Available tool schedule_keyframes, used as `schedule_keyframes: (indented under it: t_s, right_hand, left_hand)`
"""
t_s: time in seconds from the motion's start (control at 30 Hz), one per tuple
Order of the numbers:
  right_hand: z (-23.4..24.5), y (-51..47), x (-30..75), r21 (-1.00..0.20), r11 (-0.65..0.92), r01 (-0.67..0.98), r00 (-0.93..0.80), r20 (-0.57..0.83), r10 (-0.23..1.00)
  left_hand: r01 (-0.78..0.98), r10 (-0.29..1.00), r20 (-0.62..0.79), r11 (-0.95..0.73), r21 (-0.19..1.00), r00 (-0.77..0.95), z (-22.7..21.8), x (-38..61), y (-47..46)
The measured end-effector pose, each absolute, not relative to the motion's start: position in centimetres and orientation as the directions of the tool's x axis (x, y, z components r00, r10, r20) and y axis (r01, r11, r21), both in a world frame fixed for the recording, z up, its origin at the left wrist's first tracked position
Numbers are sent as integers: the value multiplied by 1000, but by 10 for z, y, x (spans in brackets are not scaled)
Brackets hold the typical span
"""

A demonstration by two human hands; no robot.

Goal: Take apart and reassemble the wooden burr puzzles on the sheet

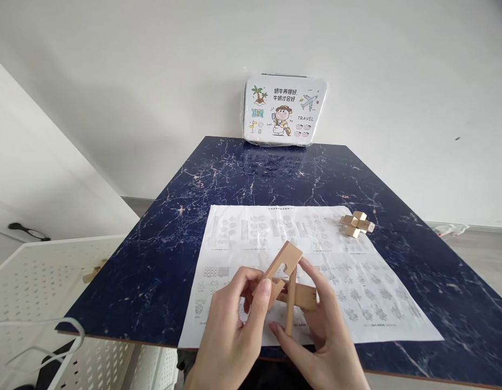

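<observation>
Above a printed instruction sheet (230, 230), my two hands hold notched wooden puzzle pieces between them. My left hand (238, 319) pinches a flat piece (289, 254) with a curved cutout, thumb on its near side. A thin wooden stick (290, 303) stands upright beside it, close to the fingers of my right hand (322, 325). Behind the stick lies another wooden piece (306, 296) with small dark marks, gripped by my right hand. How the pieces join is partly hidden by my fingers.
An assembled wooden cross-shaped puzzle (356, 223) rests on the sheet's right edge. A white cartoon-printed case (283, 111) in clear wrap leans on the wall at the back of the dark blue marbled table (186, 189). A white perforated rack (51, 271) and a cable (72, 322) are at the left.
</observation>
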State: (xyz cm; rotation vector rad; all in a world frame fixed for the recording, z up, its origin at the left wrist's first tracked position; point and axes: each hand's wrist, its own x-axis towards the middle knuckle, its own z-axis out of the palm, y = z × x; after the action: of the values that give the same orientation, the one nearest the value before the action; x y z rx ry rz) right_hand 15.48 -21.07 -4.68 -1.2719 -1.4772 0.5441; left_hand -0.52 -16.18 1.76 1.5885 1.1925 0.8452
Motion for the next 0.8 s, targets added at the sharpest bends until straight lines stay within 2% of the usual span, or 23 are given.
schedule_keyframes:
  t_s: [0.13, 0.3, 0.53, 0.7, 0.8]
  right_hand:
    - [-44, -216, 152, -978, 155, 137, 147, 175, 974]
    - [-41, -220, 152, -993, 107, -57, 118, 99, 988]
    - [-42, -215, 149, -996, 86, -28, 145, 81, 986]
    - [-42, -213, 150, -986, 89, 141, 80, 101, 992]
    - [-41, -213, 151, -969, 129, 213, 59, 144, 988]
  left_hand:
    - [299, 959, -14, -74, 951, 281, 15, -3, -162]
    - [255, 961, -19, -54, 965, 275, 16, -2, -162]
    - [227, 957, -36, -31, 973, 286, 14, 0, -162]
    - [210, 963, -29, -29, 977, 270, 13, -5, -162]
    - [231, 969, -72, 16, 973, 236, 17, -13, -166]
